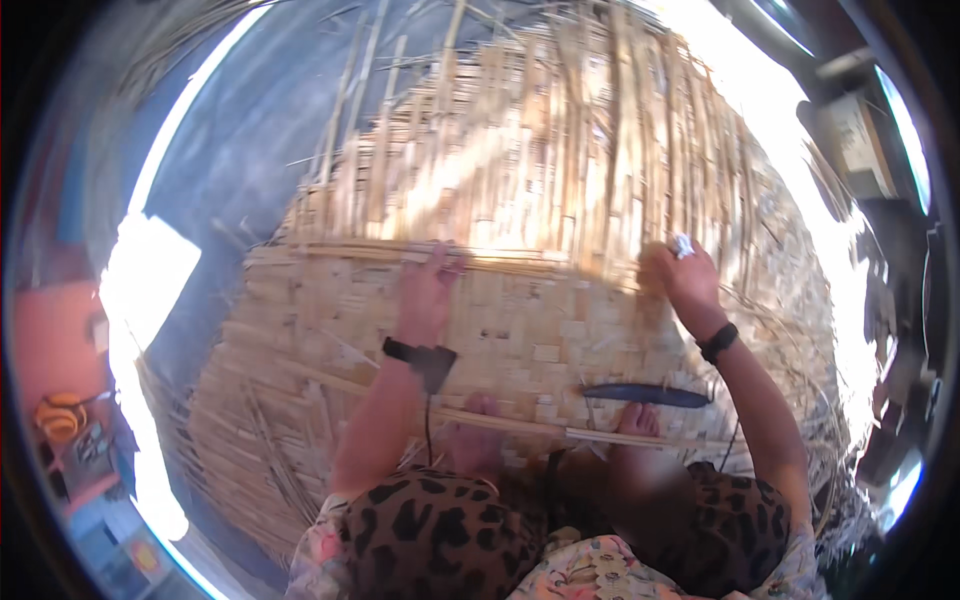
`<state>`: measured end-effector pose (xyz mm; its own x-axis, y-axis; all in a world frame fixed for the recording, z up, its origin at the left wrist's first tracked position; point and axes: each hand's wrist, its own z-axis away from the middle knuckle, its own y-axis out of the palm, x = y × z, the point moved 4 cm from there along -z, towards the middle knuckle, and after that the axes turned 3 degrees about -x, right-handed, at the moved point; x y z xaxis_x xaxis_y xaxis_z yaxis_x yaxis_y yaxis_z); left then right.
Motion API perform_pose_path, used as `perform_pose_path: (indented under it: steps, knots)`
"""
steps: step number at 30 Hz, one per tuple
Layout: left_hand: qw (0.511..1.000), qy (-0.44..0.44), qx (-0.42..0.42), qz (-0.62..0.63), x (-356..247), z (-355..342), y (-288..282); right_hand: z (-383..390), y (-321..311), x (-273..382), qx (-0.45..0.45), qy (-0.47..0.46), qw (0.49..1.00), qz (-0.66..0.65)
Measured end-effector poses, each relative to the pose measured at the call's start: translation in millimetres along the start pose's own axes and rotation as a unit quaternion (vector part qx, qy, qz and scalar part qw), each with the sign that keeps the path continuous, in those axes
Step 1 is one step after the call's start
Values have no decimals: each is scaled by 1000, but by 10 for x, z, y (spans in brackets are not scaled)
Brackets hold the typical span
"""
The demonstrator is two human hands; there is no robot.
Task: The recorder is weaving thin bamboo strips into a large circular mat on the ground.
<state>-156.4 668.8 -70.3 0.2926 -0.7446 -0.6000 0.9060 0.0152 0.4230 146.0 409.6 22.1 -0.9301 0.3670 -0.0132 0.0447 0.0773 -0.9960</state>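
A half-woven bamboo mat [530,330] spreads before me, its near part a tight weave and its far part long upright bamboo slats [545,170]. Thin bamboo strips [345,249] lie crosswise along the weave's far edge. My left hand [428,298] is on these strips, its fingers closed about them. Farther right, at the same edge, is my right hand [692,288], its fingers bent down and smeared by motion; whether they grip a strip is hidden. Something shiny shows on one of its fingers. A dark, long blade-like tool [648,396] lies on the mat by my foot.
My bare feet [640,420] rest on the mat, close to a long pale bamboo stick [510,422]. A grey-blue ground surface [260,130] borders the mat on the left. Loose strips stick out at its edges. An orange coiled object [62,418] sits at the far left.
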Motion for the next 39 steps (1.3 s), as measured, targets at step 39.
perform_pose_path:
  steps: [39]
  knots:
    - [988, 136, -23, -72, -516, 245, -50, 16, -69, 34, 328, 58, 932, -142]
